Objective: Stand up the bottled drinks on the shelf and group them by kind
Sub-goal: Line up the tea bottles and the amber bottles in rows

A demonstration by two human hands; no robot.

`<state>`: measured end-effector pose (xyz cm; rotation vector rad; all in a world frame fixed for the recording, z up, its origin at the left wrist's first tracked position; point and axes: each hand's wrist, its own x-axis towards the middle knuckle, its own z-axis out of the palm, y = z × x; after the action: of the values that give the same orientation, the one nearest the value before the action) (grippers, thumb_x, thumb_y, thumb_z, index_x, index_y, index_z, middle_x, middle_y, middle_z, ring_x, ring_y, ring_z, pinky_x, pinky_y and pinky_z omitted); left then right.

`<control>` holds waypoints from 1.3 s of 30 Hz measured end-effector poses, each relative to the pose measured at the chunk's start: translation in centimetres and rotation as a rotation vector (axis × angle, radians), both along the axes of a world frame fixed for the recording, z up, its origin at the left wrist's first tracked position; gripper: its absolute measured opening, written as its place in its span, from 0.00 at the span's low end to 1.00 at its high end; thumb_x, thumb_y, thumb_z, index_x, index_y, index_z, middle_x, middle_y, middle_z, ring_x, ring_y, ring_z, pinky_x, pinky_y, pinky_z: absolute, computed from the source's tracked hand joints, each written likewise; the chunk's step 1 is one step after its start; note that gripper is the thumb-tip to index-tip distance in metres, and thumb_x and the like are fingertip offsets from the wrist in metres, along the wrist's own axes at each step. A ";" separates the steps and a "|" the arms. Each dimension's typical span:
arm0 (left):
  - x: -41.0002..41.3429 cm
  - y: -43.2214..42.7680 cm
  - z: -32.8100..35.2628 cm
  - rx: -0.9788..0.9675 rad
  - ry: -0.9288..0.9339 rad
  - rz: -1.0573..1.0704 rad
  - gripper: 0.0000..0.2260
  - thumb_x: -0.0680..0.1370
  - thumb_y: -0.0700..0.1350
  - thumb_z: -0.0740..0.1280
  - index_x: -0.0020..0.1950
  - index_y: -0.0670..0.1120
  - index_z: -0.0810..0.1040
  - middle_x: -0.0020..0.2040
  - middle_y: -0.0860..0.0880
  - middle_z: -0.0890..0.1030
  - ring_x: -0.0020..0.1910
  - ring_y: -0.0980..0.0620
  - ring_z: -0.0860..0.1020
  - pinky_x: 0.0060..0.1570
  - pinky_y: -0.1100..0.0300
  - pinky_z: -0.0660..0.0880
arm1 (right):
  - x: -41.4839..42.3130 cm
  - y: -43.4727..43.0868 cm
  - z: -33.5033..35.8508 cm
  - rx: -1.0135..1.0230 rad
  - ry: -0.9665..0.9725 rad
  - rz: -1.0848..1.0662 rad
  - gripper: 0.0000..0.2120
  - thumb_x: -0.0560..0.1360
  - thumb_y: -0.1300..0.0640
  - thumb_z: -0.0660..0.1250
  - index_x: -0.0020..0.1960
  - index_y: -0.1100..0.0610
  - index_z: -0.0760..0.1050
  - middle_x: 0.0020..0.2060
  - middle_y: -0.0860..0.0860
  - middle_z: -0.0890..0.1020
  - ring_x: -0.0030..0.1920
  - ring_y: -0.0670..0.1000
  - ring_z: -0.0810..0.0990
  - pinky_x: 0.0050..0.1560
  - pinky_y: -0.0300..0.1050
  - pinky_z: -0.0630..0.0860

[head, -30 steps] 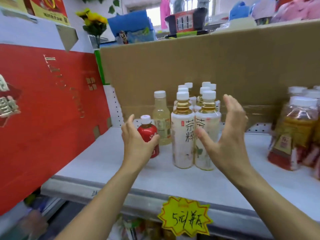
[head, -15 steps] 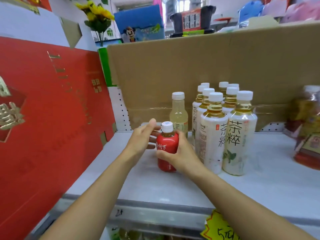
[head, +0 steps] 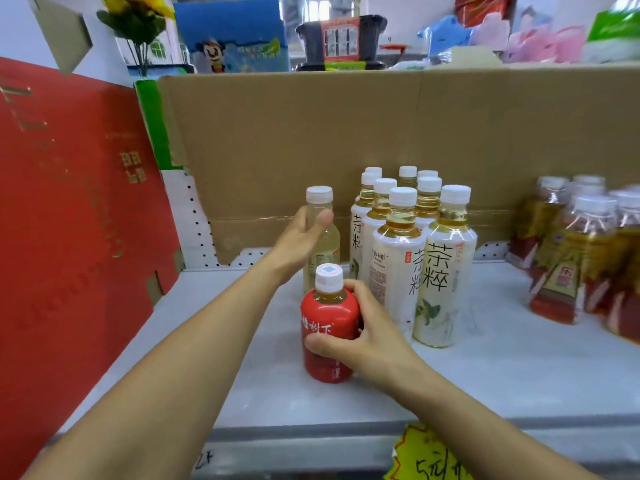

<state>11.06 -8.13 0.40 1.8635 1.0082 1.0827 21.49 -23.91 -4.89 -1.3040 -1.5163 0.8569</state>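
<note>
The right hand (head: 369,337) is clasped around a small red-labelled bottle (head: 329,317) with a white cap: the thumb lies across the front of the label and the fingers curl round its right side. This bottle stands upright on the grey shelf (head: 502,372), near the front edge. Directly behind it, at twelve o'clock from it, a pale yellow bottle (head: 328,242) also stands upright, and the left hand (head: 299,239) grasps it at the shoulder, thumb on the front just below the cap and fingers behind. At two o'clock from the red-labelled bottle, a tight cluster of white-labelled tea bottles (head: 441,271) stands upright in rows, the nearest just beside the right hand's knuckles. Well apart at three o'clock stand amber bottles (head: 568,268) with red-and-gold labels. A cardboard sheet (head: 346,133) backs the shelf, a red box (head: 69,220) walls it at nine o'clock, and a yellow price tag (head: 427,455) hangs from the front lip at five o'clock.
</note>
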 end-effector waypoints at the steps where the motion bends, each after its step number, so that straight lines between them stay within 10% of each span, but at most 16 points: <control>1: -0.4 -0.4 -0.2 0.019 -0.004 0.014 0.26 0.81 0.61 0.57 0.75 0.49 0.65 0.67 0.51 0.73 0.65 0.52 0.72 0.62 0.55 0.68 | 0.0 -0.1 -0.1 0.004 0.013 0.003 0.31 0.68 0.53 0.78 0.62 0.38 0.65 0.54 0.38 0.76 0.52 0.39 0.78 0.45 0.30 0.72; 10: -4.9 -6.2 -1.2 0.169 -0.255 0.271 0.22 0.80 0.64 0.59 0.55 0.45 0.75 0.47 0.48 0.81 0.45 0.53 0.79 0.53 0.47 0.77 | 1.4 -2.1 0.5 0.094 0.008 -0.003 0.26 0.66 0.52 0.80 0.58 0.41 0.71 0.50 0.41 0.80 0.46 0.34 0.80 0.43 0.26 0.74; 16: -3.1 -13.2 1.1 0.211 -0.454 0.296 0.17 0.83 0.53 0.61 0.49 0.38 0.74 0.33 0.53 0.80 0.30 0.59 0.77 0.33 0.67 0.74 | 4.7 -5.9 0.9 0.130 0.034 -0.044 0.26 0.67 0.44 0.77 0.60 0.39 0.69 0.52 0.43 0.80 0.47 0.40 0.82 0.48 0.39 0.77; 29: 12.1 -28.3 -0.7 0.001 -0.502 0.113 0.20 0.81 0.57 0.63 0.57 0.40 0.80 0.42 0.45 0.85 0.40 0.50 0.83 0.41 0.53 0.79 | 20.1 -21.2 -0.3 0.129 0.017 -0.212 0.26 0.68 0.41 0.75 0.61 0.41 0.68 0.52 0.43 0.79 0.48 0.41 0.81 0.45 0.37 0.77; 35: 23.1 -36.0 -3.8 -0.118 -0.541 0.018 0.18 0.81 0.56 0.64 0.38 0.46 0.78 0.33 0.49 0.81 0.33 0.51 0.78 0.39 0.55 0.75 | 29.7 -30.3 -1.8 0.112 0.012 -0.325 0.23 0.69 0.43 0.75 0.59 0.42 0.69 0.49 0.43 0.80 0.45 0.37 0.81 0.44 0.37 0.78; 39: 29.9 -39.6 -4.4 -0.151 -0.478 -0.060 0.20 0.78 0.60 0.65 0.43 0.43 0.79 0.37 0.47 0.81 0.36 0.50 0.78 0.40 0.53 0.75 | 35.7 -35.4 -2.0 0.083 0.021 -0.400 0.22 0.69 0.43 0.75 0.58 0.42 0.70 0.49 0.42 0.80 0.44 0.36 0.81 0.41 0.33 0.77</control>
<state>40.99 -47.70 -4.00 1.4096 0.7258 1.2957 57.14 -59.30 -6.86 -1.4654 -1.2025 0.5421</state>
